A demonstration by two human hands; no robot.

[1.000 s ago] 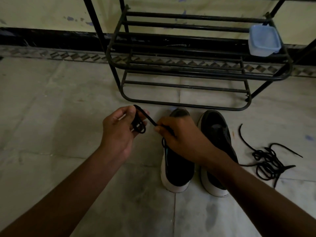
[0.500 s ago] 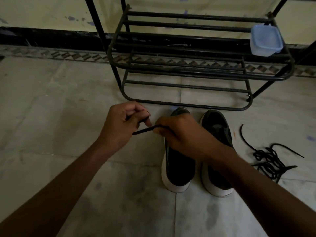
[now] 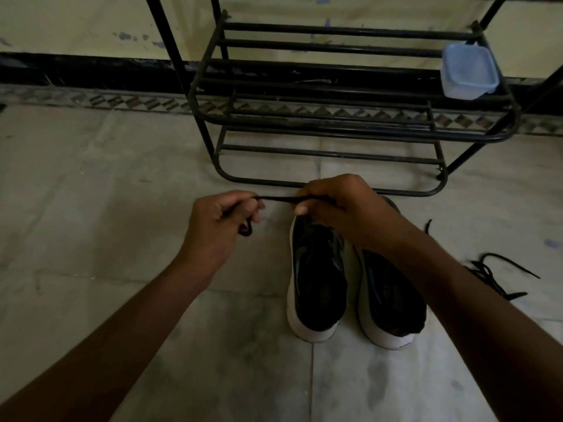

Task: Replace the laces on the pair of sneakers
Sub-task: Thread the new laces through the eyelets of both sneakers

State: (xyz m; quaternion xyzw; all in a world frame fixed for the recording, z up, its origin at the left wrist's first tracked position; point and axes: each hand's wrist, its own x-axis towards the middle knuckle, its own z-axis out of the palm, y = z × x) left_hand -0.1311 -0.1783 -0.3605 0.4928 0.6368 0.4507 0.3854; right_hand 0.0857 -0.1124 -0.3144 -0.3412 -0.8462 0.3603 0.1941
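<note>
Two black sneakers with white soles stand side by side on the floor, heels toward me: the left sneaker [image 3: 316, 284] and the right sneaker [image 3: 393, 303]. A black lace [image 3: 275, 198] runs taut between my hands above the left sneaker's toe. My left hand [image 3: 219, 226] grips one part of it, with a small loop hanging below the fingers. My right hand [image 3: 341, 205] pinches the other part and hides the toes of both sneakers. Whether the lace still sits in the eyelets is hidden.
A loose pile of black laces [image 3: 493, 272] lies on the floor right of the sneakers, partly behind my right forearm. A black metal shoe rack [image 3: 320, 117] stands just beyond, with a pale blue plastic box [image 3: 469, 71] on its right end. Wall behind it.
Both hands have risen and moved away from me, toward the rack. The lace between them is now stretched level, and the left sneaker's upper, covered before by my right hand, shows.
</note>
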